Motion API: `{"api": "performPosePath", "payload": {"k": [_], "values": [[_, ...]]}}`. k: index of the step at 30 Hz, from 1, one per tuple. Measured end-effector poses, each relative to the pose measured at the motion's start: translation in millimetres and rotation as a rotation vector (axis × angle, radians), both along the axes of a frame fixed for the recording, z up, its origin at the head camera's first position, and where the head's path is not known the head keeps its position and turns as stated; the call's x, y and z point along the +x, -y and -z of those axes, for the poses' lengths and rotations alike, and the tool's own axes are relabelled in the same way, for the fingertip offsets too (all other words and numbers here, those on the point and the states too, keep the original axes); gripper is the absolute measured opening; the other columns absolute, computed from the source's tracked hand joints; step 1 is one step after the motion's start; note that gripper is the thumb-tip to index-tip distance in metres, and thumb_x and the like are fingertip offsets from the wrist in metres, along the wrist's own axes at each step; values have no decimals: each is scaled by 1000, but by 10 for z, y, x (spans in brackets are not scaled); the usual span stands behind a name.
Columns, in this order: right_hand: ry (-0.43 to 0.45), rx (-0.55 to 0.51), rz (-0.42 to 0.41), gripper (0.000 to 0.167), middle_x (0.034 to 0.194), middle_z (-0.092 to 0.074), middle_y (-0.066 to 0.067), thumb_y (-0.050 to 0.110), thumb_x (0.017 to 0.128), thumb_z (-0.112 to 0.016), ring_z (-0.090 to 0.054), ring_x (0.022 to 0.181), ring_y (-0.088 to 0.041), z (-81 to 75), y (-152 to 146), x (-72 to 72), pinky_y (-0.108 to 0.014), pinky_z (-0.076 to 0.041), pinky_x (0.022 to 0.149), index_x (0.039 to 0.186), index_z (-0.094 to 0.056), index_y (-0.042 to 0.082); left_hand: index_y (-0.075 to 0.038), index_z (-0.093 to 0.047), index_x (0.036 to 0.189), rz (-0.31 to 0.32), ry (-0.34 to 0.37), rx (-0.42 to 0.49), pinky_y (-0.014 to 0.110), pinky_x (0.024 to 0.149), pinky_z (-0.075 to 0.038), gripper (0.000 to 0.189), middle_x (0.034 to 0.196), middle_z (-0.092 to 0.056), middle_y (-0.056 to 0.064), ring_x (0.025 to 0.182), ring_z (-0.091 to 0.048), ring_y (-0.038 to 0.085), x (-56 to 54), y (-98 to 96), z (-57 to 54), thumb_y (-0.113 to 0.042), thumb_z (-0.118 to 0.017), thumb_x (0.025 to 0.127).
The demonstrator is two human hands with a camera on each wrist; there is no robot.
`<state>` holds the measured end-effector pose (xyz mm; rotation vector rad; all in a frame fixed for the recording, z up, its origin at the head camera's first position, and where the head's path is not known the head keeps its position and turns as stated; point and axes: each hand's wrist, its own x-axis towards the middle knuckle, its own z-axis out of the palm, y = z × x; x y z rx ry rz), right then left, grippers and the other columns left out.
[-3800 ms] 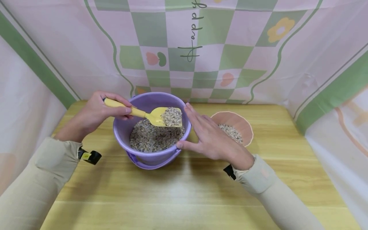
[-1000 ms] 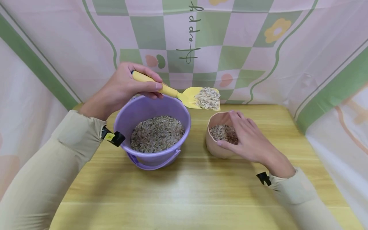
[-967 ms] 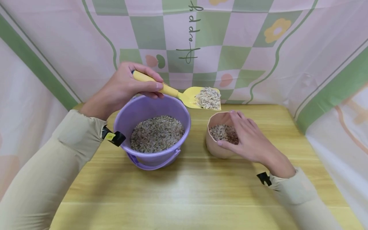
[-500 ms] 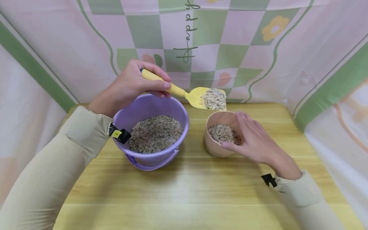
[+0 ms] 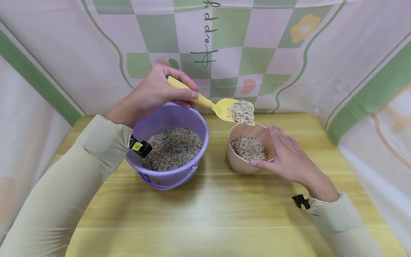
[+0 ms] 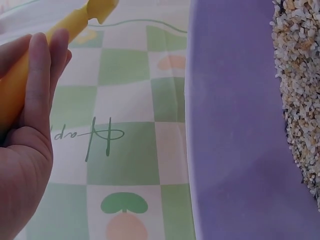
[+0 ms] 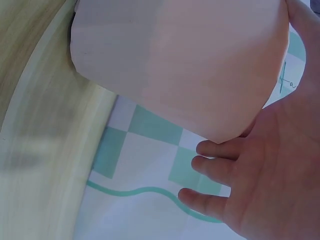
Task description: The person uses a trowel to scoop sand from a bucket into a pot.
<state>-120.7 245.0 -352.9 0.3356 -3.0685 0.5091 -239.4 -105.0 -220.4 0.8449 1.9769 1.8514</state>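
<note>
My left hand point(image 5: 160, 87) grips a yellow toy shovel point(image 5: 221, 107) by its handle, up above the back of a purple bucket point(image 5: 199, 123). Coarse sand point(image 5: 242, 111) lies heaped on the shovel's blade, whose tip overlaps the far rim of a pinkish-beige pot point(image 5: 242, 167) in the head view. My right hand point(image 5: 292, 157) touches the pot's right side, thumb at the near rim and straight fingers at the far rim; three of those fingers point(image 7: 212, 169) reach past its edge in the right wrist view. The pot holds a bed of similar sand point(image 5: 248, 147).
The bucket holds a broad layer of sand point(image 5: 173, 148), and its handle point(image 5: 170, 185) hangs down in front. Both containers stand on a wood-grain table point(image 5: 205, 210). A checkered cloth backdrop point(image 5: 226, 32) rises directly behind the table's back edge.
Since the earliest frame the loaded shovel has moved up and right from over the bucket to the pot's far rim. My right hand has gone from the bucket's rim to the pot.
</note>
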Motion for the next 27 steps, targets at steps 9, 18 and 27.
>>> {"api": "performPosePath", "payload": {"k": [9,18,27], "values": [[-17,43,-9,114,160,-20,-28,71,81,-66,-21,146,-48,-47,3,-27,-67,-21,114,157,-18,1,7,-72,97,4,17,-70,43,75,-62,20,91,-72,26,76,-73,36,-10,-119,2,-2,-81,81],[-50,30,-39,109,158,-28,-26,67,81,-69,-27,143,-47,-47,0,-30,-68,-27,111,157,-23,5,5,-72,98,10,28,-167,43,79,-61,20,91,-74,21,77,-74,33,-24,-264,10,-3,-80,82],[-48,34,-29,113,156,-29,-28,66,81,-71,-31,141,-47,-46,1,-30,-66,-29,111,157,-18,0,2,-73,97,18,-2,-246,37,76,-62,19,88,-75,17,81,-73,36,-39,-347,35,-4,-81,81]]}}
